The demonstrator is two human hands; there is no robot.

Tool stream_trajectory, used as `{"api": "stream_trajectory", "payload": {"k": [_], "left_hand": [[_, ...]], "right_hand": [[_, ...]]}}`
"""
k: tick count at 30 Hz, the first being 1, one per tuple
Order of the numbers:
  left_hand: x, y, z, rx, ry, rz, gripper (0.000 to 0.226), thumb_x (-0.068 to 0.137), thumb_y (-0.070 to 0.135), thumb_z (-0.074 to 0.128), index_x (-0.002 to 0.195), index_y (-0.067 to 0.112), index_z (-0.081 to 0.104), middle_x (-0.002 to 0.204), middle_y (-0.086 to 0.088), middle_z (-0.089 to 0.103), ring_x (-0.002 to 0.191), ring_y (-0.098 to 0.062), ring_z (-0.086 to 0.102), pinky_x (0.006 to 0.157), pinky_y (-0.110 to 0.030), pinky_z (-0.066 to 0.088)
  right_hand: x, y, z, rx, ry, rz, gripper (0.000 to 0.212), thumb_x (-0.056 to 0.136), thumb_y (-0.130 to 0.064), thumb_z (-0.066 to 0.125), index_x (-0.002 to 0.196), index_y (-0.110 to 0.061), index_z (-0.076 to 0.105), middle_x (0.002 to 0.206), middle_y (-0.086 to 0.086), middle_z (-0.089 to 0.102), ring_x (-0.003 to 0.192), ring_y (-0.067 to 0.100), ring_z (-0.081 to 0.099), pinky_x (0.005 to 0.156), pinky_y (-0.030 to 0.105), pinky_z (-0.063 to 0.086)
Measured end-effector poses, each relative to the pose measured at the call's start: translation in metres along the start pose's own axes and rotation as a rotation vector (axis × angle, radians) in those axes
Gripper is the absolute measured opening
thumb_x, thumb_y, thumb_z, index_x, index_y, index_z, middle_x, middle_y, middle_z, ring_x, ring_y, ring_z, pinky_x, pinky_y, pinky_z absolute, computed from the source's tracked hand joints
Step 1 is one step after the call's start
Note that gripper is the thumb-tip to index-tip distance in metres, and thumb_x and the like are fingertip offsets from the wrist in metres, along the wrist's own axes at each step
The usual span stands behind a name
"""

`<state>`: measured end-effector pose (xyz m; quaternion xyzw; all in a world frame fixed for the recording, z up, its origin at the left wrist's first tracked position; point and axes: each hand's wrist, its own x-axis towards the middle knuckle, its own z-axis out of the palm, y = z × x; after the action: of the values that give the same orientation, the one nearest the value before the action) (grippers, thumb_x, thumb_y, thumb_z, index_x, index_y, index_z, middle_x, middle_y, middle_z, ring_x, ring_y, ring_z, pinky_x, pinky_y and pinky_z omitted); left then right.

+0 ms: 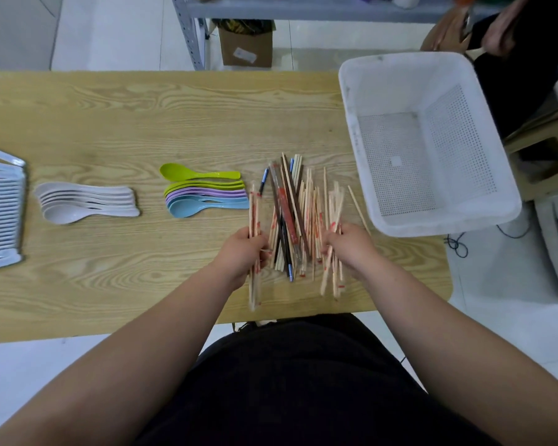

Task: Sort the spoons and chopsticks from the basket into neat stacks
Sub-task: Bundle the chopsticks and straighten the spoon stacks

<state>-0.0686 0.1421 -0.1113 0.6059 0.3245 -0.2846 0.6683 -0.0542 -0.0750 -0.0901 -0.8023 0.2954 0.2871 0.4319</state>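
Observation:
A loose pile of chopsticks [298,214] lies on the wooden table [142,117], mostly pale wood with red print, plus a few dark and blue-tipped ones. My left hand [244,249] grips a small bundle of wrapped chopsticks at the pile's left edge. My right hand [348,244] holds several pale chopsticks at its right edge. Left of the pile sits a stack of green, purple and blue spoons [203,194]. Farther left is a stack of grey spoons [84,202]. The white basket [355,123] at the right holds nothing.
A row of white spoons [0,210] fills the table's far left edge. Behind the table stand a metal shelf [190,30] and a cardboard box [247,43]. Another person [512,30] is at the top right. A dark cable [458,244] hangs beside the table.

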Motion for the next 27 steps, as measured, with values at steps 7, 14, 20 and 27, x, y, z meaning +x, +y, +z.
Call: {"api": "stream_trajectory", "payload": {"k": [7,14,20,27], "left_hand": [[-0.036,0.010,0.012,-0.026,-0.108,0.098,0.011,0.098,0.008,0.053,0.098,0.013,0.062,0.075,-0.007,0.068,0.057,-0.015,0.063,0.052,-0.026,0.047],[-0.057,0.001,0.004,-0.140,-0.040,0.132,0.017,0.101,0.012,0.048,0.110,0.004,0.059,0.087,-0.013,0.068,0.074,-0.022,0.066,0.057,-0.027,0.051],[-0.068,-0.006,-0.001,-0.217,-0.097,0.123,0.040,0.105,0.033,0.045,0.127,0.002,0.058,0.117,-0.018,0.068,0.106,-0.028,0.066,0.082,-0.036,0.054],[-0.068,-0.012,-0.009,0.165,-0.102,0.346,0.035,0.102,0.033,0.052,0.131,0.013,0.056,0.113,-0.007,0.071,0.107,-0.022,0.068,0.093,-0.042,0.055]], "right_hand": [[-0.043,-0.030,0.051,0.195,-0.177,-0.040,0.016,0.096,-0.027,0.063,0.101,-0.013,0.067,0.103,0.014,0.074,0.096,0.032,0.072,0.086,0.053,0.058],[-0.079,-0.046,0.108,0.495,-0.121,-0.039,0.020,0.102,-0.019,0.045,0.102,-0.016,0.065,0.105,0.011,0.070,0.100,0.026,0.067,0.091,0.042,0.056],[-0.100,-0.047,0.125,0.679,-0.094,-0.005,0.042,0.101,-0.037,0.047,0.075,-0.023,0.077,0.077,-0.005,0.075,0.091,0.017,0.068,0.082,0.031,0.052],[-0.101,-0.041,0.115,0.933,-0.221,0.077,0.052,0.101,-0.053,0.042,0.082,-0.026,0.082,0.094,0.000,0.079,0.086,0.012,0.075,0.070,0.029,0.056]]}}
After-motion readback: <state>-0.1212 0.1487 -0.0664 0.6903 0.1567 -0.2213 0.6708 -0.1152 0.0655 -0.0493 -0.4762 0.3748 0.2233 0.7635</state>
